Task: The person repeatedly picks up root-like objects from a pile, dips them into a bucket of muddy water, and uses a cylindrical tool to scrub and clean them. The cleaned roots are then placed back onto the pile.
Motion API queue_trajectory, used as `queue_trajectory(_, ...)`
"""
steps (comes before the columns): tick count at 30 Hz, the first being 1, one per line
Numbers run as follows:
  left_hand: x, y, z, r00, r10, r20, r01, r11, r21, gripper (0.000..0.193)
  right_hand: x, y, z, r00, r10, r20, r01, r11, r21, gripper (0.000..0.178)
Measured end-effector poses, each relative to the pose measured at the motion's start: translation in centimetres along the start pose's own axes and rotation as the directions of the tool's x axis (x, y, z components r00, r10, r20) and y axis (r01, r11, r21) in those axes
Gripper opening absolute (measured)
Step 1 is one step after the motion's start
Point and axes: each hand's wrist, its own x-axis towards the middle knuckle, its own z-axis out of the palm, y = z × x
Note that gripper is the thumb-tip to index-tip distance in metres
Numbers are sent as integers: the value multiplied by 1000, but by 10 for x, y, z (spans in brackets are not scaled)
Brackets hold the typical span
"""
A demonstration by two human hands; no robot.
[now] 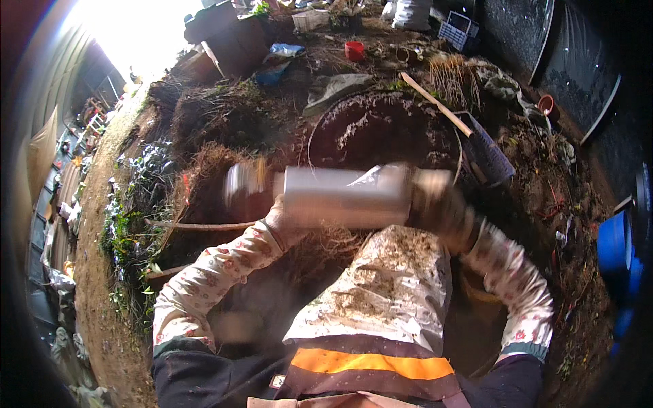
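Observation:
A pale grey, roughly cylindrical thing (347,197) is held sideways in front of me, smeared by motion, so its exact kind does not show. My left hand (280,216) is at its left end. Around the right end is my right hand (441,209), looking dark and heavily blurred; its separate fingers cannot be made out. Both forearms wear pale sleeves with a red flower pattern. Beneath the thing, a soil-stained white cloth (384,285) covers my lap. Left of my left hand is a blurred whitish object (241,182).
A large round basin-like shape (381,132) with dark soil lies just beyond my hands. A wooden-handled tool (439,105) rests to its right. Farther out are a red pot (354,51) and a blue-white crate (458,30). Blue barrels (615,245) stand at right, plants (126,231) at left.

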Motion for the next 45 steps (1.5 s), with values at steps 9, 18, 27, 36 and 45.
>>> queue_trajectory(9, -1, -5, -8, 982, 100, 163, 57, 664, -746, 32, -75, 30, 61, 844, 9, 536, -323, 806, 497, 39)
queue_trajectory(18, -27, -15, 28, 818, 217, 532, 563, -117, -818, 37, -87, 4, 7, 795, 593, -132, -418, 691, 589, 29)
queue_trajectory(27, -43, 3, 30, 689, 538, 485, 665, -206, -718, 53, -73, 72, 30, 675, 459, 577, -533, -236, 812, 40)
queue_trajectory(36, -29, 17, 5, 899, 254, 357, 358, 45, -933, 40, -91, -13, 53, 753, 546, 368, -642, 733, 225, 48)
queue_trajectory(45, -36, 17, -12, 965, 19, 260, 258, 73, -963, 26, -121, -32, 23, 820, 347, 456, -383, 924, -15, 40)
